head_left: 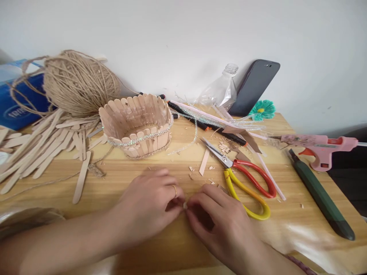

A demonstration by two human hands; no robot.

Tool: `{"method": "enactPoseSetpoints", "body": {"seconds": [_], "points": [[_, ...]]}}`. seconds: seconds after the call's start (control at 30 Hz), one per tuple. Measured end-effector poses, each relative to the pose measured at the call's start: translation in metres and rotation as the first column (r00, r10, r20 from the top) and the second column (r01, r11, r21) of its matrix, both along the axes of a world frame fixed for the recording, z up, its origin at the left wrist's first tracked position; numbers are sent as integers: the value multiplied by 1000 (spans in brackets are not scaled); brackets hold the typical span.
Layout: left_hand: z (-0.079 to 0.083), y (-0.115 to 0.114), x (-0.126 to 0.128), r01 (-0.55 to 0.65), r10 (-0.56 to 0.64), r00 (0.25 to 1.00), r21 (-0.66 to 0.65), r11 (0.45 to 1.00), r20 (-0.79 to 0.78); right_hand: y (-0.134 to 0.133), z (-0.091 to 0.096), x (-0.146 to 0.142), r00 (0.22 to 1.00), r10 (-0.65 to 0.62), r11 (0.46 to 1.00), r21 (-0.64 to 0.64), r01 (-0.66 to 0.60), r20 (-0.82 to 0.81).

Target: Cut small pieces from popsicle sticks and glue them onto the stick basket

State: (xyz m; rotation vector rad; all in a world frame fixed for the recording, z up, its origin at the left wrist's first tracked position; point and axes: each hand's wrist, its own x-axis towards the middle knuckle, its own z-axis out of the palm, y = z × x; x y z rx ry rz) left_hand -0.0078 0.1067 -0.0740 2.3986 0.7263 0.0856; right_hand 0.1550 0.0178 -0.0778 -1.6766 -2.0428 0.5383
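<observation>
My left hand point(156, 196), with a ring on one finger, pinches a tiny pale piece point(184, 205) between thumb and fingertip. From the other side my right hand point(219, 217) pinches at the same piece, which is mostly hidden by the fingertips; its kind I cannot make out. Just right of my right hand lie scissors point(229, 164) with one red and one yellow handle, blades parted a little. Beyond my left hand stands an oval basket point(137, 126) of craft sticks, a glittery strand wrapped around its outside.
A twine ball point(80, 82) and a pile of craft sticks point(51, 149) lie left. Toward the back are a cut plastic bottle point(220, 88), a leaning phone point(256, 88) and a green flower point(262, 110). At right are a pink glue gun point(321, 147) and a dark green cutter point(322, 194).
</observation>
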Motion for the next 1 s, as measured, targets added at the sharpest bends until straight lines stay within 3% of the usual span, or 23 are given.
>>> {"method": "enactPoseSetpoints", "body": {"seconds": [0.8, 1.0], "points": [[0, -7, 5, -112, 112, 994, 19, 994, -3, 1, -1, 2, 998, 32, 999, 7, -31, -56], [-2, -7, 2, -100, 100, 995, 21, 995, 25, 1, -4, 11, 988, 152, 983, 99, -152, 7]]}}
